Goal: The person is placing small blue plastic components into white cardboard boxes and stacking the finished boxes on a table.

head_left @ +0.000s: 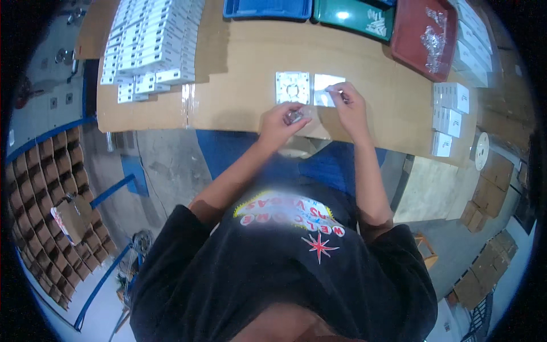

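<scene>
On the cardboard-covered table lies a white square plate with a ring-shaped moulding (292,87), and beside it on the right a smooth, shiny white square plate (322,98). My left hand (280,126) is closed around a small clear, crinkled plastic packet (294,117) just below the moulded plate. Over the right edge of the smooth plate, my right hand (350,105) has its thumb and fingers pinched together. Whatever lies in that pinch, if anything, is too small to make out.
Many small white boxes (149,51) are stacked at the table's left. Along the far edge stand a blue tray (268,11), a green tray (342,20) and a red tray (413,48), the latter two with clear small parts. More white boxes (447,122) sit at the right edge.
</scene>
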The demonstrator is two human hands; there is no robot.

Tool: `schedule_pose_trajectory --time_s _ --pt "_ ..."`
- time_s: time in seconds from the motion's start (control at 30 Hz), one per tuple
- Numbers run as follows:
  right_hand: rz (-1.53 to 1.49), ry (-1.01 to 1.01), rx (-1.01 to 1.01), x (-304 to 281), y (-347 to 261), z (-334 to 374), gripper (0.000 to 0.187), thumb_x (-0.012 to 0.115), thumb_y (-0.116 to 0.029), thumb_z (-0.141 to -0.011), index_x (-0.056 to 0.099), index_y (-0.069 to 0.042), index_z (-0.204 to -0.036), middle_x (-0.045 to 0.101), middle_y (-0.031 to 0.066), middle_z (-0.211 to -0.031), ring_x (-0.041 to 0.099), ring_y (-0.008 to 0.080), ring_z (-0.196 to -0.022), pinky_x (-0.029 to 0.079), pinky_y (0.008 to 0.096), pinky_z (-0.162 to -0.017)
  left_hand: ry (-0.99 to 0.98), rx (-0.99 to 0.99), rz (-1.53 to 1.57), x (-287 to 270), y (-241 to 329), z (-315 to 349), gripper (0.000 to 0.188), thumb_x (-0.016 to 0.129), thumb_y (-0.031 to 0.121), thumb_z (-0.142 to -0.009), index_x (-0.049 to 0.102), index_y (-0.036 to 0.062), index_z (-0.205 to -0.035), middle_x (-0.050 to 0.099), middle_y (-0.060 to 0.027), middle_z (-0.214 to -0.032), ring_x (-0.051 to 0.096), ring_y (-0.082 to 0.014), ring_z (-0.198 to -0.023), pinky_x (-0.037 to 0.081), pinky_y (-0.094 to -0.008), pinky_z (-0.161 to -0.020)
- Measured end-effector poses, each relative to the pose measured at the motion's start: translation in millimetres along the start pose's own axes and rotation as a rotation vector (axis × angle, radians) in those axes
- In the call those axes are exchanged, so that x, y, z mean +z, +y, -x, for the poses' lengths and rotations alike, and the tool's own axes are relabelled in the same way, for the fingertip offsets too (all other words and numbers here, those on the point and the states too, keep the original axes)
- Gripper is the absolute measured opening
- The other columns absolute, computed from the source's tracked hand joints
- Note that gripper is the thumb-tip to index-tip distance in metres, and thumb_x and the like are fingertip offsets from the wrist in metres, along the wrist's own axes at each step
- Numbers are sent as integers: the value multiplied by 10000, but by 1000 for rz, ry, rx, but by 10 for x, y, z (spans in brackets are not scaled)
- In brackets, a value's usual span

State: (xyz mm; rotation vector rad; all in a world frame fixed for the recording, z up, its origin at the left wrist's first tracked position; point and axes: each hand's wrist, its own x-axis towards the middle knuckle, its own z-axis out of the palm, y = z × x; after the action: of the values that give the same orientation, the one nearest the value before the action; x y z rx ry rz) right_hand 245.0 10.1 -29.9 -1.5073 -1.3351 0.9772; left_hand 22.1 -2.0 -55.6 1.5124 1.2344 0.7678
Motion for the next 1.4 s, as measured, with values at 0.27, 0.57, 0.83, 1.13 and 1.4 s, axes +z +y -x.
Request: schedule_pose_trajectory --time_s 0.27,0.57,0.83,1.13,1.4 --pt "395 322 26 -728 -39 -1153 203 656 -232 -968 729 -94 -1096 758 109 -966 693 254 -781 539 391 -710 -27 52 -217 -2 -141 28 400 876 190 -820 733 35 -1160 728 -42 -954 615 -95 -760 514 -253 -664" --pt "736 397 -5 -927 193 -2088 204 632 -176 -923 719 -98 -1089 738 146 -1058 698 383 -1007 556 499 -832 -37 49 -117 52 -130 65 374 863 120 -829 718 21 -1160 733 -68 -1000 662 -108 -815 534 -248 -675" --pt "906 391 -46 -762 391 -2284 141 613 -126 -897 669 -61 -1010 685 182 -999 684 391 -983 561 527 -788 -39 195 -143 8 -139 46 361 852 120 -838 718 13 -1156 734 -79 -1007 682 -127 -849 547 -264 -701" --pt "837 421 -102 -802 257 -2159 194 636 -132 -877 674 -101 -1064 682 138 -1057 687 355 -971 560 506 -784 -47 168 -127 -7 -73 -13 359 852 130 -840 720 20 -1156 740 -71 -1000 682 -119 -834 539 -254 -680" --pt "489 420 -362 -762 227 -1369 200 693 -131 -871 706 -66 -1060 676 77 -1023 682 276 -870 539 399 -718 -32 89 -43 44 -31 125 382 867 131 -834 709 17 -1164 738 -59 -996 676 -109 -834 542 -250 -688"
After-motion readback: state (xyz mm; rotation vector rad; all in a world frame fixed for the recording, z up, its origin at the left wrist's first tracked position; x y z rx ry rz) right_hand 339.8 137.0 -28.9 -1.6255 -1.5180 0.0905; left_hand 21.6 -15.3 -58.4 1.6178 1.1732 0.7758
